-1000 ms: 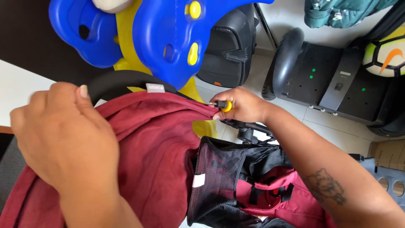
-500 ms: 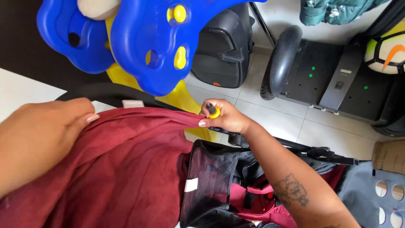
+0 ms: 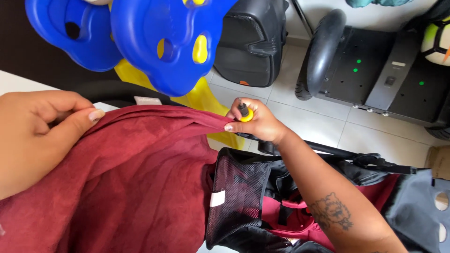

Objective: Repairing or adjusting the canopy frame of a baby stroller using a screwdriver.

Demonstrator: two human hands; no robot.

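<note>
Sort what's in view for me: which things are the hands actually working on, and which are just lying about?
In hand:
left hand gripping the dark red fabric
right hand pinching that fabric's edge, holding a small yellow-handled tool
black mesh pocket beside the fabric

Lying about:
blue and yellow plastic toy
black case
black wheeled board
ball

Single head-worn view, looking steeply down and forward, very close over both bare hands, dark red fabric stroller canopy (image 3: 140, 187) filling the lower frame (6 to 9 o'clock), white tiled floor (image 3: 323, 126) towards 1 o'clock
</note>
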